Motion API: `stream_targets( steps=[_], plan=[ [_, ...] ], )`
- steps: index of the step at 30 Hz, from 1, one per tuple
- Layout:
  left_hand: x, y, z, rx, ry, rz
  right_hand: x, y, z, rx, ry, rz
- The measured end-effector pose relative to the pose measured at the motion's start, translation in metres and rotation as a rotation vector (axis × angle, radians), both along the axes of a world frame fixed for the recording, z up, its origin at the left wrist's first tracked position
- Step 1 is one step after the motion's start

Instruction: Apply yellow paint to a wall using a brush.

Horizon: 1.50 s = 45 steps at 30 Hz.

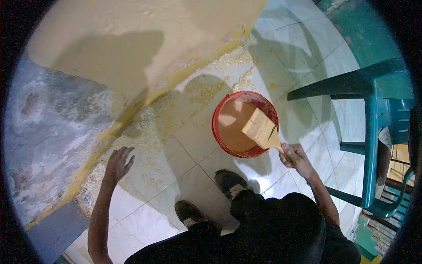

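Observation:
My right hand (295, 158) grips the handle of a wide flat paintbrush (260, 128), whose bristles are coated in cream-peach paint. The brush head is over the right part of a red-rimmed bucket (216, 123) standing on the tiled floor. Peach paint (232, 127) fills part of the bucket; its depth cannot be told. Smears of paint mark the bucket's inner wall. On the left, my left hand (119, 163) holds nothing, its fingers apart, near the foot of the wall.
Cream paint covers the upper wall (184, 29); a bare, patchy grey section (59, 132) lies left. Flaked debris (206, 90) is scattered along the wall's yellow base. A green plastic chair (371, 132) stands at right. My shoes (230, 183) are just below the bucket on the tiles.

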<state>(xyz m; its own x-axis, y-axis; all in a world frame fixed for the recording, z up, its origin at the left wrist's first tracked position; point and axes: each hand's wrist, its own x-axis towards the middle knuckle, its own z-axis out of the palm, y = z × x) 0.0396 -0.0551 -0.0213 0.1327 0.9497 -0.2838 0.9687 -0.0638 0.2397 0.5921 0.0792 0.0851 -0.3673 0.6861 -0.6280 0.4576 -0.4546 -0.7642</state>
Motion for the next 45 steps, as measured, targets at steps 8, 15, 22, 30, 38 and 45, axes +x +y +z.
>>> stream_targets(
  steps=[8, 15, 22, 30, 38, 45],
  plan=[
    [0.003, 0.014, -0.002, 0.176, 0.012, -0.080, -0.006, -0.024, -0.006, 0.011, -0.044, 0.007],
    [-0.004, 0.010, 0.016, 0.184, 0.034, -0.098, -0.011, -0.028, -0.020, 0.020, -0.005, -0.102],
    [0.006, 0.021, 0.020, 0.206, -0.022, -0.091, -0.006, -0.037, -0.008, 0.022, -0.003, -0.161],
    [-0.001, 0.015, 0.010, 0.284, -0.041, -0.111, -0.016, -0.046, -0.020, -0.049, -0.002, -0.255],
    [-0.009, 0.022, -0.005, 0.214, 0.019, -0.081, -0.013, -0.047, -0.040, -0.051, 0.058, -0.347],
    [0.008, 0.030, 0.008, 0.229, -0.029, -0.096, -0.021, -0.046, -0.012, 0.380, -0.064, -0.167]
  ],
)
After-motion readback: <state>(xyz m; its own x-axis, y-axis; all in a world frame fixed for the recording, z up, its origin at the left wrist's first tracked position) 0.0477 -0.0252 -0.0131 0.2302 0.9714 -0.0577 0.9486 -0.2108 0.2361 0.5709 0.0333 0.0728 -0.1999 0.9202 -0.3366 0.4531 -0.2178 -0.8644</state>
